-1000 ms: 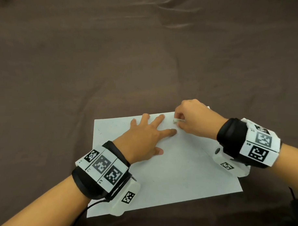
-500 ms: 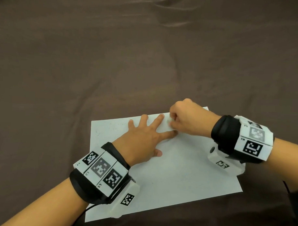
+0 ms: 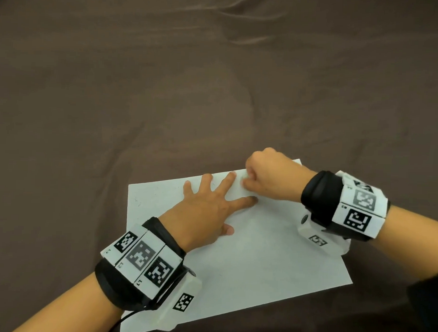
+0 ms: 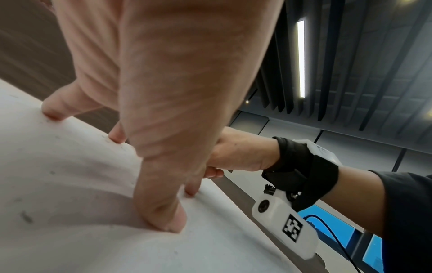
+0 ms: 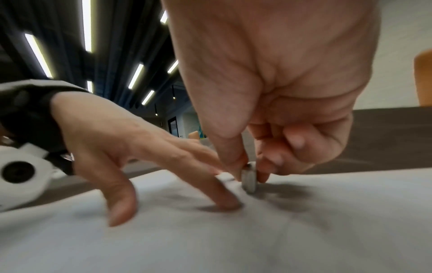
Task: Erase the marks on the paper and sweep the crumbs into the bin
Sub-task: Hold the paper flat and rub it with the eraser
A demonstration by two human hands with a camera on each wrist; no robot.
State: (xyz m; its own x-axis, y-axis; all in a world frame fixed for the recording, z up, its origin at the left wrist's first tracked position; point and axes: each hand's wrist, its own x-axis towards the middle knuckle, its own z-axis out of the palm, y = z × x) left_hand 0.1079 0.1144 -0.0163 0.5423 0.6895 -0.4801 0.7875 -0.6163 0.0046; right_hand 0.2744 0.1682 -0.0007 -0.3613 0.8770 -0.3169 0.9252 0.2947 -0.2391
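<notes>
One sheet of white paper (image 3: 247, 253) lies flat on a brown cloth (image 3: 166, 89). The left hand (image 3: 206, 207), fingers spread straight, presses on the sheet's far half. The right hand (image 3: 269, 175), fingers curled, pinches one small grey eraser (image 5: 249, 178) between thumb and fingertips, its lower edge touching the paper near the far edge, just beside the left fingertips. A few dark specks (image 4: 25, 217) dot the sheet.

Both hands (image 3: 206, 207) on paper (image 3: 259, 254), eraser (image 5: 249, 178) between
</notes>
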